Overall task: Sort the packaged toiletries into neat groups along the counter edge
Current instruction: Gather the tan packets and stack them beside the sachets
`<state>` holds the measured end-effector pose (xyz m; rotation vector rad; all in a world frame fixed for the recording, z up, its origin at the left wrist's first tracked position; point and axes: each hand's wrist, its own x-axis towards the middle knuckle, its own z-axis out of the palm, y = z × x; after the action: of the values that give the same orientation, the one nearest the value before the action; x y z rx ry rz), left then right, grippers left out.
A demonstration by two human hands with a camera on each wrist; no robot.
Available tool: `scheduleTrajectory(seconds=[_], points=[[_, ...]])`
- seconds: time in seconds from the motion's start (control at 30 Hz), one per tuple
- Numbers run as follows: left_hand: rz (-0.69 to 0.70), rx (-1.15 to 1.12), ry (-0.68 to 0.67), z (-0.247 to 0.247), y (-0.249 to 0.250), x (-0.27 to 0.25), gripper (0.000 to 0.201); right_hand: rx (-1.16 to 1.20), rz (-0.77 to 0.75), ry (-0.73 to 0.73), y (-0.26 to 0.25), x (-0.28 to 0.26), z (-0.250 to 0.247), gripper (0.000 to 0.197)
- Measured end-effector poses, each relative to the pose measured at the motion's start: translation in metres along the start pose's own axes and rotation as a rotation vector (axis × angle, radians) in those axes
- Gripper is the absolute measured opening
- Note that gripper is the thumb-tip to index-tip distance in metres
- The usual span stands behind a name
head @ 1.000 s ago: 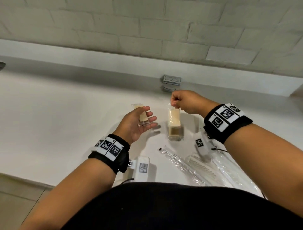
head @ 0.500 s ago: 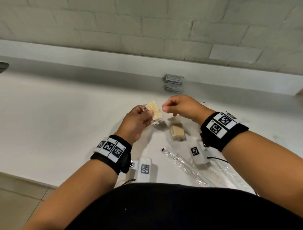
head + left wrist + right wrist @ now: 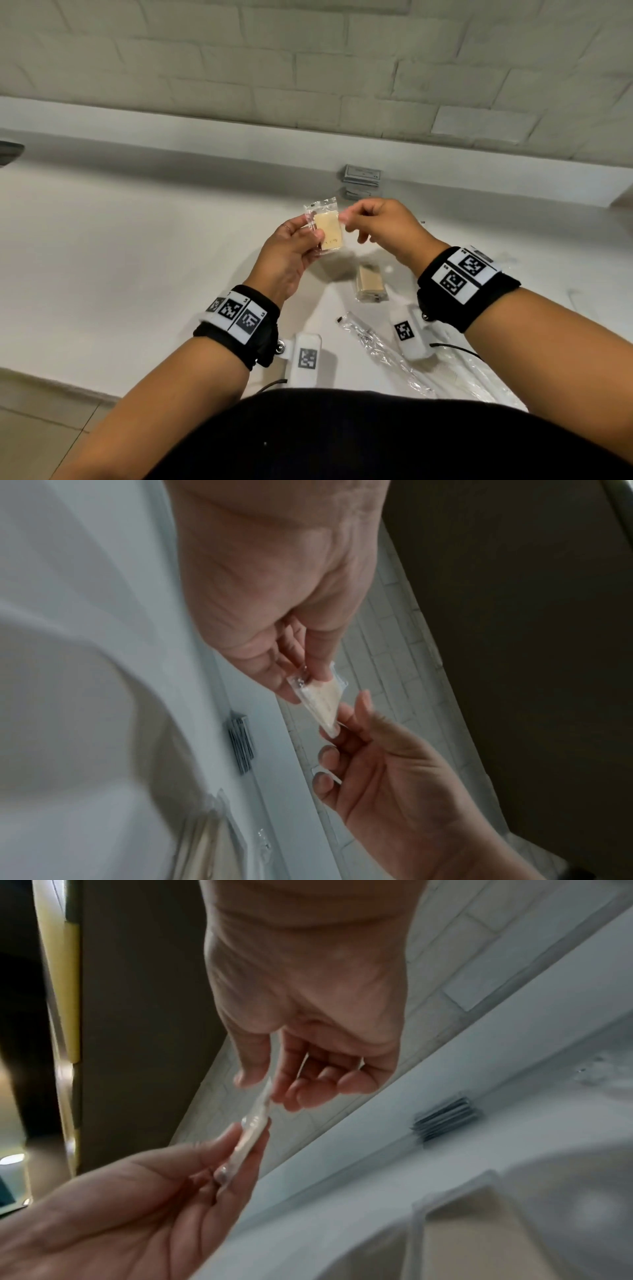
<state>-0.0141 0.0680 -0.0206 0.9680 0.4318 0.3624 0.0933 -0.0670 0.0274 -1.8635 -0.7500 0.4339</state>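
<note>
My left hand (image 3: 308, 233) holds a small clear-wrapped beige packet (image 3: 327, 228) upright above the white counter (image 3: 120, 257), thumb on its front. My right hand (image 3: 347, 217) pinches the packet's right edge between thumb and fingertips. The wrist views show the same packet (image 3: 322, 699) (image 3: 255, 1123) edge-on between both hands. A short stack of like beige packets (image 3: 370, 282) (image 3: 479, 1231) lies on the counter below the hands.
Long clear-wrapped items (image 3: 380, 353) lie near my body at the right. A stack of grey sachets (image 3: 362, 173) (image 3: 241, 744) (image 3: 445, 1119) leans at the back ledge. The counter's front edge (image 3: 68, 383) runs at lower left. A tiled wall rises behind.
My right hand let go of a packet onto the counter stack and moved left to the packet in my left hand. That packet was lifted and turned upright.
</note>
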Motion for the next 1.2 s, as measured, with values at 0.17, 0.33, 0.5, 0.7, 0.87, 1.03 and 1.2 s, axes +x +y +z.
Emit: scheduleTrajectory(seconds=[0.17,0.33,0.5,0.7,0.87,1.03,1.2], points=[[0.042,0.01,-0.045,0.004,0.001,-0.001,0.037,-0.169,0.038,-0.073,-0.002,-0.001,0.0,0.01],[0.064,-0.055,-0.038,0.008,0.002,-0.003,0.038,-0.123,0.109,-0.201,-0.007,-0.005,0.001,0.015],[0.009,-0.112,-0.034,0.011,0.002,-0.003,0.024,-0.033,0.141,-0.118,-0.008,-0.006,0.003,0.02],[-0.056,-0.077,-0.066,0.012,-0.006,-0.006,0.023,0.202,0.114,-0.051,-0.015,-0.002,-0.003,0.02],[-0.081,0.021,-0.059,0.011,-0.007,-0.005,0.021,-0.144,0.009,0.123,-0.009,0.006,-0.011,0.009],[-0.114,0.12,0.042,-0.001,-0.008,-0.002,0.015,-0.559,-0.014,0.112,-0.01,0.01,-0.043,0.008],[-0.157,0.149,0.067,0.001,-0.012,-0.001,0.008,-0.748,0.028,-0.164,-0.012,0.006,-0.045,0.015]])
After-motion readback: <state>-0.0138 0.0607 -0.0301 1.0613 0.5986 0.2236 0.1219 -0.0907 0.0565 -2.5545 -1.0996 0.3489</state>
